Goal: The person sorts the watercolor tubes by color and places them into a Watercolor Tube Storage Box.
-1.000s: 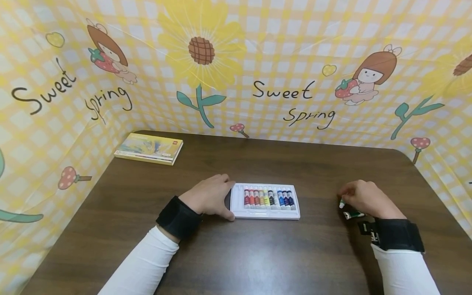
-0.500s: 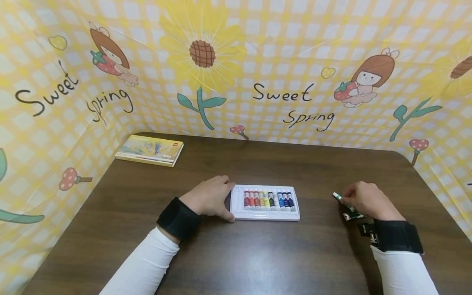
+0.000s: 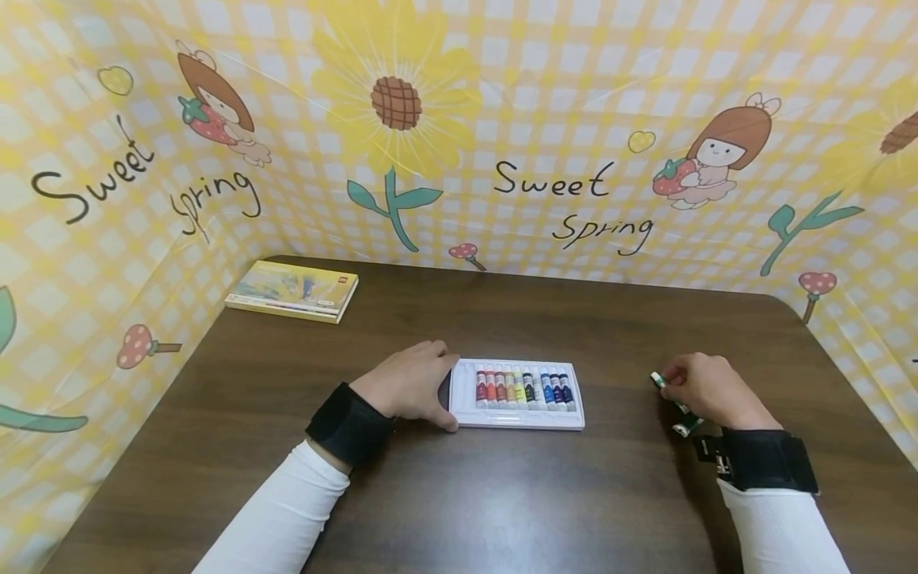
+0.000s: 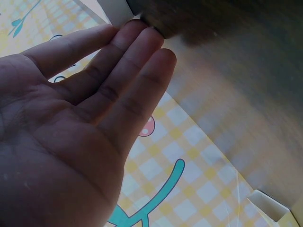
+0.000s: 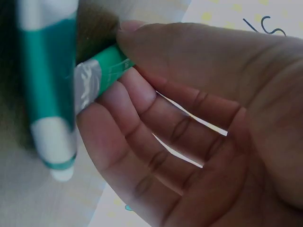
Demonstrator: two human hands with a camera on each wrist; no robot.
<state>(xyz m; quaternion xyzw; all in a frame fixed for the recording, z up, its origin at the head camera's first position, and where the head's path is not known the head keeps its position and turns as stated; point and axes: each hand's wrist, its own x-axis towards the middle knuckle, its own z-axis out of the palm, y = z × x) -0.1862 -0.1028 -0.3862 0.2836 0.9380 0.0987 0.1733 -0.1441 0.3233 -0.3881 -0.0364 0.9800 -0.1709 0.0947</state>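
A white tray of paint tubes [image 3: 523,418] lies mid-table, its tubes lined up in a row of colours. My left hand [image 3: 410,384] rests at the tray's left end, thumb tip by the front corner and fingertips by the back one. In the left wrist view its fingers [image 4: 142,90] extend fairly straight to the white edge. To the right, my right hand [image 3: 713,391] pinches a green paint tube [image 5: 106,73] between thumb and fingers; its silver crimped end shows in the right wrist view. A second green tube [image 3: 687,425] lies under that hand, blurred in the right wrist view.
A flat yellow box [image 3: 292,291] lies at the table's far left corner. Brown tabletop [image 3: 502,494] stretches in front of the tray. A yellow checked cloth [image 3: 459,159] walls off the back and sides.
The green tube in my right fingers has turned, its end now pointing up and left. The tube beneath has shifted slightly and tilted. My left hand and the tray stay in place.
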